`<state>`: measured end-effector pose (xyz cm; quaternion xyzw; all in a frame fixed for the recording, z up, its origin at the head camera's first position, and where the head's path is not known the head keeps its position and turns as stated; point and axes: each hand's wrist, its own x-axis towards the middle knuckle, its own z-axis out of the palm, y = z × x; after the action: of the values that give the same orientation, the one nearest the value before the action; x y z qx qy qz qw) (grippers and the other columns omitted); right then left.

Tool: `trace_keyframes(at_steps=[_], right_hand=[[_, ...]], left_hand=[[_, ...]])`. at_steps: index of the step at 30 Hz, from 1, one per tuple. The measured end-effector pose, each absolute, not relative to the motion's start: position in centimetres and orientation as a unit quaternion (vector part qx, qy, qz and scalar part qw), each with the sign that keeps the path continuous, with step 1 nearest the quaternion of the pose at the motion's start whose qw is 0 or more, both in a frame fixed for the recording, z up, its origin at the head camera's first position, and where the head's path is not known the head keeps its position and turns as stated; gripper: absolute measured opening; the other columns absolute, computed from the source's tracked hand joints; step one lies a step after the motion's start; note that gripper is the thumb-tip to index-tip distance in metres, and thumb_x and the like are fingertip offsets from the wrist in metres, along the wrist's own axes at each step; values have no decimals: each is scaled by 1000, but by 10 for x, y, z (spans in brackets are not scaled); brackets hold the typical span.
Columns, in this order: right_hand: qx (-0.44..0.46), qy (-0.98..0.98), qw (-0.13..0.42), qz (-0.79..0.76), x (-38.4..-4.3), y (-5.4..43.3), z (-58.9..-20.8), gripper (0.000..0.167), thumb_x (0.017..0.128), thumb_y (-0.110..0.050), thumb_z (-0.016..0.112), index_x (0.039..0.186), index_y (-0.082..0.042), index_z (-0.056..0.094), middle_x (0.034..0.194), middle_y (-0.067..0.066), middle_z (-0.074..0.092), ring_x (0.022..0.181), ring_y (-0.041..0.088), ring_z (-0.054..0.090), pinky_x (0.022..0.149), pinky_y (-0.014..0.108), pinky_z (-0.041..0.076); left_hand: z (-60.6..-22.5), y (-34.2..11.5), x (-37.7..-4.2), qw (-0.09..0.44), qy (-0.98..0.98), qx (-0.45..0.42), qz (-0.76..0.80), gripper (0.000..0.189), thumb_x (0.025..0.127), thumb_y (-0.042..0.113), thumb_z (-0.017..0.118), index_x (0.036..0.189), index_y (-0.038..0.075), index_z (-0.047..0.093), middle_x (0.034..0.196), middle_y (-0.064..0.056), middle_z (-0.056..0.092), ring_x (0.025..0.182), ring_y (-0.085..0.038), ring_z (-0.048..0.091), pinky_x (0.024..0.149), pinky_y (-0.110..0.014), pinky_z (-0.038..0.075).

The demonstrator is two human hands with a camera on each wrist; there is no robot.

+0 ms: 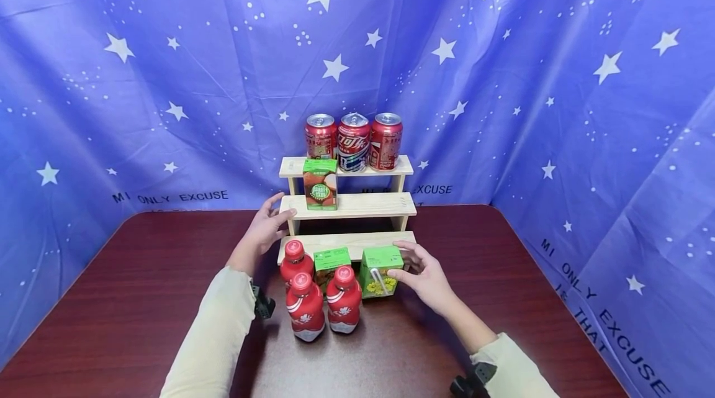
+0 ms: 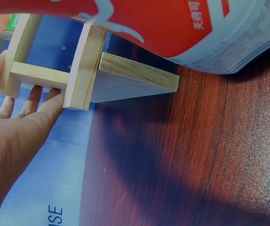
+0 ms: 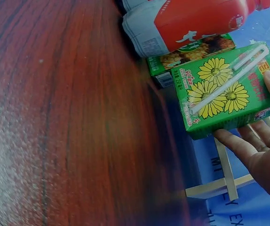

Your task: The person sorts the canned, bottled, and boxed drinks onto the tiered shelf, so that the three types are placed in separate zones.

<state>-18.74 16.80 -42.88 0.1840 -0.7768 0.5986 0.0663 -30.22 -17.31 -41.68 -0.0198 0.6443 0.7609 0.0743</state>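
Observation:
My left hand (image 1: 267, 224) holds the left side of a three-tier wooden display stand (image 1: 380, 204), thumb on the middle shelf; in the left wrist view the other fingers reach behind its side. My right hand (image 1: 427, 277) grips a green drink carton (image 3: 215, 92) with yellow flowers and a wrapped straw, thumb on its front and fingers along its side. This carton is in front of the lowest shelf at the right. Next to it stands another green carton (image 1: 332, 256), partly hidden by red bottles. A green-topped carton with brown fruit pictures (image 1: 321, 185) stands on the middle shelf's left.
Three red cans (image 1: 354, 143) line the top shelf. Three red bottles (image 1: 305, 311) with red caps stand before the stand's left and middle. The dark red wooden table (image 1: 139, 298) extends to both sides, with a blue starry cloth (image 1: 223, 75) behind.

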Motion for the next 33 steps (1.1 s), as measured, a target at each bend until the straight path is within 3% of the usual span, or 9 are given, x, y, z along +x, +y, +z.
trace_keyframes(at_steps=[8,14,17,27,33], right_hand=[[178,-774,81,602,-188,174,-417,54,78,-6,73,127,-2,51,106,18,66,94,2,60,87,18,47],[171,-761,80,621,-190,176,-407,56,78,-4,72,129,1,48,99,-10,67,90,1,61,77,20,52],[164,-757,78,628,-191,177,-404,58,78,-3,72,130,3,47,97,-16,65,88,2,61,72,19,52],[151,-768,89,615,-195,180,-400,56,78,-5,73,129,-2,50,100,-6,66,90,2,61,78,19,50],[153,-767,95,616,-200,181,-392,54,78,-4,73,128,-4,51,98,-11,65,90,3,61,79,18,50]], left_hand=[[-416,-173,-302,76,642,-22,763,71,93,7,52,150,20,12,149,-20,24,113,-24,46,107,-56,33],[-417,-172,-302,77,642,-23,762,72,94,7,52,151,19,10,149,-21,23,116,-27,45,107,-56,33],[-416,-172,-301,76,640,-25,764,71,94,7,52,150,19,11,149,-20,24,113,-25,46,107,-56,33],[-419,-173,-302,79,646,-25,759,72,94,9,53,151,20,11,150,-20,23,119,-28,43,107,-55,33],[-417,-173,-303,77,644,-20,761,72,93,10,54,151,20,11,150,-20,23,121,-29,41,107,-55,32]])
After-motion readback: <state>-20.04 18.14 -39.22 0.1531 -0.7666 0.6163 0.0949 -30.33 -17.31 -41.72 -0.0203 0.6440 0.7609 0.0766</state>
